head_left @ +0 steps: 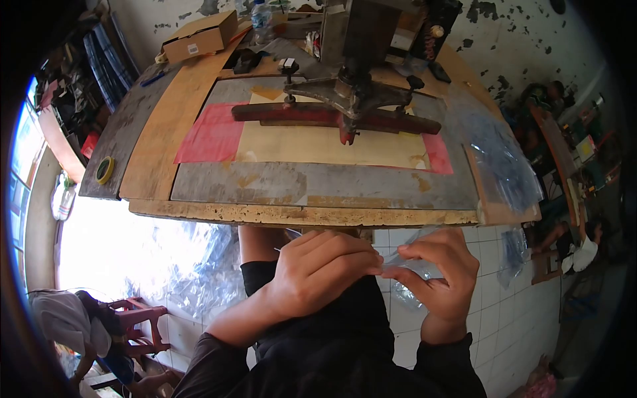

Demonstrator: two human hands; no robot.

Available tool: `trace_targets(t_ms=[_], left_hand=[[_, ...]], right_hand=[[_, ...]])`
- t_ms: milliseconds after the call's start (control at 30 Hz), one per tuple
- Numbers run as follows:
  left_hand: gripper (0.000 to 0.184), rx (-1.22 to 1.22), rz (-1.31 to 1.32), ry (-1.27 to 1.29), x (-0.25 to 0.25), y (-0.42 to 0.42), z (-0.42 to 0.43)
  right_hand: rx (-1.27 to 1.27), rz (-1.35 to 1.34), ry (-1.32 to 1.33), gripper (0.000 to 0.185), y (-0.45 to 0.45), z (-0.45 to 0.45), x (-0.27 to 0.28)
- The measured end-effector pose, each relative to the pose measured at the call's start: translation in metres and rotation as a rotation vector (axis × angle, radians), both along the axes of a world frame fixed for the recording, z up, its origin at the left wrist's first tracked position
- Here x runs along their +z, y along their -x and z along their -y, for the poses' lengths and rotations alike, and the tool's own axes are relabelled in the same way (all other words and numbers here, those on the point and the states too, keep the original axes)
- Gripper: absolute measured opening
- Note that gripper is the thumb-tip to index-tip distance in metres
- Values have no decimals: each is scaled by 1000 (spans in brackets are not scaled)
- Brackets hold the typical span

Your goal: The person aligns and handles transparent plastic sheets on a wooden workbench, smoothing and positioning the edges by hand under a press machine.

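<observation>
My left hand (325, 268) is closed just below the table's front edge, its fingertips pinching one side of a clear plastic sheet (417, 266). To its right, my right hand (441, 268) pinches the same thin plastic between thumb and fingers. Both hands are above my lap, close together. On the table, a press with a dark red bar (298, 114) stands over a cream sheet (298, 146) with pink pieces (211, 136) at its ends. The wooden front edge (298, 214) of the table lies just beyond my hands.
A yellow tape roll (105, 170) lies at the table's left. Cardboard box (201, 38) and water bottle (261, 21) stand at the back. Clear plastic (501, 159) drapes over the right side. A person (79, 331) sits lower left near a red stool (142, 325); others are at the right.
</observation>
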State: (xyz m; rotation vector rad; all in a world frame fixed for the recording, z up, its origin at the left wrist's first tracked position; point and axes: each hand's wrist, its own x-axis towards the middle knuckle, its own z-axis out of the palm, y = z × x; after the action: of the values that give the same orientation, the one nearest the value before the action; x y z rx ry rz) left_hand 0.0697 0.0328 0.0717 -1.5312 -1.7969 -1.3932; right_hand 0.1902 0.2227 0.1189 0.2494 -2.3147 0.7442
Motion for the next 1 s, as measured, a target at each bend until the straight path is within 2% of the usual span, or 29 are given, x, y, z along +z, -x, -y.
trace_targets(t_ms=[167, 300, 400, 467, 600, 767, 867, 1000], left_hand=[[29, -16, -161, -111, -9, 5, 4], [29, -23, -114, -120, -3, 2, 6], [28, -30, -71, -11, -1, 3, 12], [28, -85, 50, 46, 0, 3, 12], [27, -129, 149, 4, -1, 7, 5], [17, -172, 365, 57, 0, 7, 5], [13, -89, 479, 140, 6, 8, 11], [13, -89, 640, 88, -7, 16, 11]], right_hand=[[93, 79, -17, 35, -2, -3, 0], [112, 44, 25, 31, 0, 1, -4], [122, 34, 39, 26, 2, 0, -4], [138, 37, 32, 24, 5, -1, -2], [157, 124, 129, 19, 7, 1, -5], [177, 217, 194, 19, 15, -3, -11], [222, 286, 243, 22, 22, -8, -12], [229, 349, 278, 23, 26, -21, -23]])
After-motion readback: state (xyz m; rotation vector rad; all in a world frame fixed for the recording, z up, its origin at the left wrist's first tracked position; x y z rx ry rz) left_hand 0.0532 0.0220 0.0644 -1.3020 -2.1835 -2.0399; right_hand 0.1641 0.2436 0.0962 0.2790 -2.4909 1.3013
